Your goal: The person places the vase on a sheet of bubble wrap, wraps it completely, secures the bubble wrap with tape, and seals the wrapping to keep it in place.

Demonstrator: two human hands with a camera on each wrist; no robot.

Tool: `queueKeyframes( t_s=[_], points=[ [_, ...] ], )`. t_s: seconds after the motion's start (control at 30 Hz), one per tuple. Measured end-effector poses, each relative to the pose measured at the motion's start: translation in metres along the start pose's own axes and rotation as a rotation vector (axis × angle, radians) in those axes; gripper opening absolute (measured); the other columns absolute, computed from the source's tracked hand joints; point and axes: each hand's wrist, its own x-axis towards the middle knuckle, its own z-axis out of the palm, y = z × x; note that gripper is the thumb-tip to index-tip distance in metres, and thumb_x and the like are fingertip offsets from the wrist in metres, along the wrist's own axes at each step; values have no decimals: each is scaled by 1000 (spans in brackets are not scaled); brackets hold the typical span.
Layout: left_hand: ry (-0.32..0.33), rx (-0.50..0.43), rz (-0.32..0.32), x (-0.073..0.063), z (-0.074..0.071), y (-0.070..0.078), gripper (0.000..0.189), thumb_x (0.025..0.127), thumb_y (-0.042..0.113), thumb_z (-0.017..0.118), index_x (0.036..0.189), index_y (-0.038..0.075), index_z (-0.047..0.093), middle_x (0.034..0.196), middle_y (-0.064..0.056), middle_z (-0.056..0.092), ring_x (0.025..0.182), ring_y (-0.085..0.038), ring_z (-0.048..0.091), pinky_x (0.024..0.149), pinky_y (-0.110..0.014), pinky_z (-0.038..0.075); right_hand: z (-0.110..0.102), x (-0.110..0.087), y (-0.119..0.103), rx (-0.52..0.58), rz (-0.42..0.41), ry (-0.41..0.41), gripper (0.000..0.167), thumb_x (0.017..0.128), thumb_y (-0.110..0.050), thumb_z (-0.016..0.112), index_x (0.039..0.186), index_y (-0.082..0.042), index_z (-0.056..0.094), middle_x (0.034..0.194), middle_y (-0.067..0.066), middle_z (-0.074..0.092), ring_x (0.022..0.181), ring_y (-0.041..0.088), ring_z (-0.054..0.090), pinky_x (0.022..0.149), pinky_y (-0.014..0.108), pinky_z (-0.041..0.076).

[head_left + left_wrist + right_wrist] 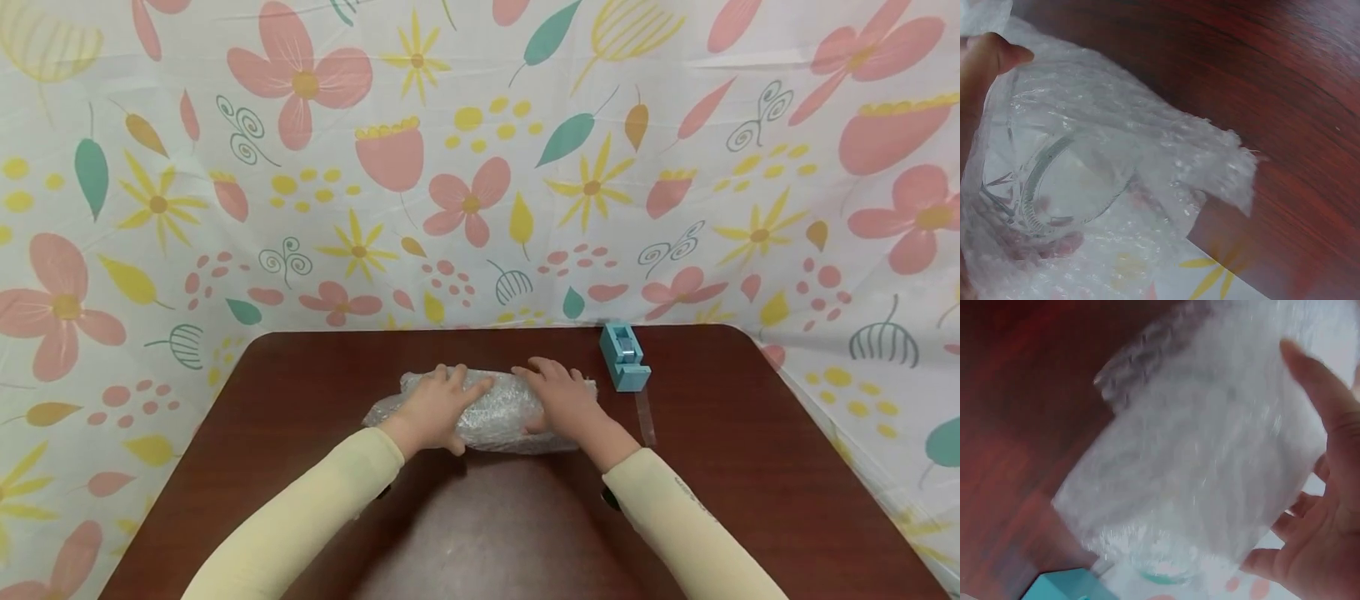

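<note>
A bundle of clear bubble wrap (495, 417) lies crosswise on the table, with both hands on it. At its left part my left hand (433, 408) holds it, thumb on the near side and fingers over the top. My right hand (564, 403) grips the right part, and the right wrist view shows its thumb on the wrap (1191, 444) and its fingers along the other side. Through the open end in the left wrist view, a clear glass vessel (1079, 181) with a round ribbed rim shows inside the wrap.
A light-blue tape dispenser (624, 358) stands right of the bundle at the back of the dark wooden table (300, 450). A strip of clear tape (645, 418) lies in front of it. Behind the table hangs a flower-patterned cloth (465, 275).
</note>
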Motion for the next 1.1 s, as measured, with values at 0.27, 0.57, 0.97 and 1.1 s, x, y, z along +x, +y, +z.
queueKeyframes(
  t_s=[0.27, 0.57, 0.97, 1.1],
  points=[
    [-62, -84, -26, 5, -9, -3, 109, 72, 59, 85, 162, 31, 31, 144, -16, 54, 115, -36, 63, 84, -45, 61, 25, -30, -22, -113, -129, 142, 112, 73, -54, 88, 160, -9, 33, 166, 23, 31, 153, 45, 31, 113, 76, 32],
    [-106, -167, -12, 8, -13, -6, 106, 72, 55, 87, 160, 29, 34, 145, -16, 54, 120, -38, 62, 88, -48, 60, 45, -38, -24, -296, -144, 250, 105, 75, -45, 89, 158, -10, 34, 166, 17, 34, 152, 42, 34, 114, 69, 36],
    [-231, -351, 21, 7, -23, -8, 103, 74, 42, 90, 160, 27, 35, 150, -17, 54, 124, -37, 63, 97, -47, 58, 42, -44, -19, -305, -149, 268, 101, 73, -41, 91, 155, -12, 41, 160, 20, 41, 146, 40, 43, 113, 65, 41],
    [-286, -408, 13, 7, -23, -10, 102, 76, 38, 88, 161, 27, 33, 154, -16, 50, 128, -36, 62, 100, -45, 55, 36, -41, -14, -250, -203, 266, 93, 75, -37, 91, 152, -10, 46, 151, 19, 52, 137, 40, 52, 109, 62, 45]
  ],
)
